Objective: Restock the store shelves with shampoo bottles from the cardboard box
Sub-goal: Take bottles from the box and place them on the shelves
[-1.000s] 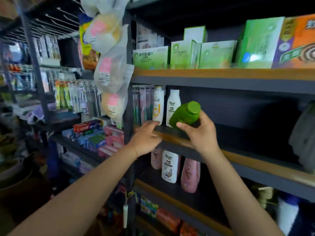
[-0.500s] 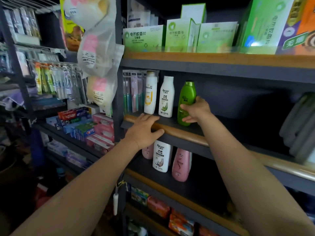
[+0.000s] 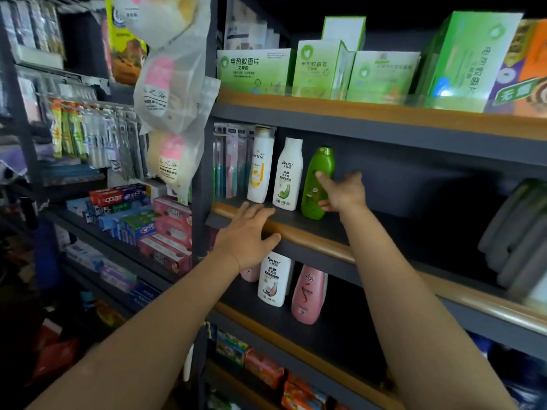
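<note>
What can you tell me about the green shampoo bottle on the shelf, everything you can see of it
The green bottle is glossy plastic by its look, with a rounded body narrowing to a flat green cap and a small pale label low on its front, too blurred to read. It stands upright, leaning slightly, on the dark middle shelf, third in a row, right of two white bottles and apart from them. The right hand touches its right side, index finger across the front; the grip looks loose.

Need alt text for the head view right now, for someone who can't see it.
The right hand touches a green shampoo bottle standing upright on the middle shelf beside two white bottles. The left hand rests flat on the shelf's wooden front edge.
</note>
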Demonstrator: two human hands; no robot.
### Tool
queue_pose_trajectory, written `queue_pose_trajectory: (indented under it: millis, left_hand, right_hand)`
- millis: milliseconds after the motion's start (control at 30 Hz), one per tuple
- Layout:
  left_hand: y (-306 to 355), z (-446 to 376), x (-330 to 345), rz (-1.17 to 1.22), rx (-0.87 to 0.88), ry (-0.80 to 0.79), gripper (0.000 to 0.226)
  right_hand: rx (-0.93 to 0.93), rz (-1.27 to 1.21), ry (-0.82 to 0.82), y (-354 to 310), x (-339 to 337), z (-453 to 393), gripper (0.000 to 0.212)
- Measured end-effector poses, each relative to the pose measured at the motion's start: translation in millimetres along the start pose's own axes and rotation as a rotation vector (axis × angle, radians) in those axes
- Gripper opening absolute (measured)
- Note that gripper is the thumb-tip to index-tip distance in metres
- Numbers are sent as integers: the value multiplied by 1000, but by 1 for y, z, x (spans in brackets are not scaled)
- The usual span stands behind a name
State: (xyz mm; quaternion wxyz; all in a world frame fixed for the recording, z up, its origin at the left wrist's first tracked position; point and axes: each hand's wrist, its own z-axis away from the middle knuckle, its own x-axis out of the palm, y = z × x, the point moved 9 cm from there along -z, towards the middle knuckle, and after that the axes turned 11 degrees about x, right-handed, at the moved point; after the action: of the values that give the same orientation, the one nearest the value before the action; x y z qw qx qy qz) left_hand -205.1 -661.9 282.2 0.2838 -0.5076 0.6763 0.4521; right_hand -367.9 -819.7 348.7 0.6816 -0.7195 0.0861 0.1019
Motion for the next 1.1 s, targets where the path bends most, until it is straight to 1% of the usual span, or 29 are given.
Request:
queue_pose_trajectory:
  millis: [33, 67, 100, 133, 167, 200, 267, 300, 333, 400, 467, 533, 600, 667, 733, 800, 833, 900, 967, 1033, 1100]
  left_hand:
    - [0, 1, 1, -9, -4, -6, 61]
    - [1, 1, 1, -16, -6, -12, 61]
    - [2, 2, 1, -17, -1, -6, 61]
    - [4, 4, -1, -3, 14, 17, 61]
    - [5, 8, -5, 30, 39, 73, 61]
    - [6, 18, -12, 69, 70, 164, 60]
    - [-6, 54, -23, 89, 110, 400, 57]
    - [-22, 79, -22, 80, 87, 486, 53]
    - [-48, 109, -13, 81, 17, 535, 49]
    - [-116, 181, 21, 96, -217, 539, 42]
    - [-184, 267, 62, 102, -473, 469, 41]
    - [-237, 366, 99, 112, -773, 384, 46]
    - [-270, 465, 125, 103, -1057, 359, 52]
    - [-282, 545, 141, 70, -1240, 417, 60]
    - [-285, 605, 159, 60, -1412, 447, 72]
    - [-289, 643, 181, 120, -1526, 421, 81]
    - [-292, 655, 194, 173, -1564, 396, 81]
    - [-300, 672, 217, 275, -1614, 353, 66]
    - [-306, 679, 225, 280, -1611, 331, 48]
    - [-309, 681, 227, 250, -1592, 341, 37]
    - [-310, 683, 228, 233, -1581, 358, 32]
  right_hand:
    - [-91, -22, 77, -8, -8, 12, 62]
    - [-177, -72, 120, -14, -13, 27, 44]
    - [-239, -147, 118, -18, -12, 48, 25]
    - [-280, -228, 56, -17, -5, 67, 10]
    - [-300, -282, -31, -15, 7, 88, 11]
    - [-305, -315, -128, -11, 22, 111, 17]
    - [-304, -340, -284, 6, 57, 146, 23]
    - [-302, -334, -341, 19, 77, 159, 24]
    - [-283, -317, -396, 36, 100, 169, 26]
    - [-202, -220, -502, 85, 156, 186, 28]
    - [-109, -86, -619, 148, 220, 208, 28]
    - [3, 95, -729, 225, 281, 240, 27]
    - [144, 271, -853, 308, 332, 280, 27]
    - [266, 433, -974, 388, 369, 323, 27]
    - [373, 586, -1055, 458, 391, 367, 26]
    - [496, 703, -1109, 522, 404, 404, 26]
    - [555, 765, -1142, 550, 409, 422, 27]
    - [653, 915, -1222, 597, 413, 452, 27]
    - [685, 1010, -1256, 630, 417, 465, 26]
    - [703, 1069, -1229, 650, 422, 464, 23]
    - [705, 1093, -1186, 665, 429, 460, 14]
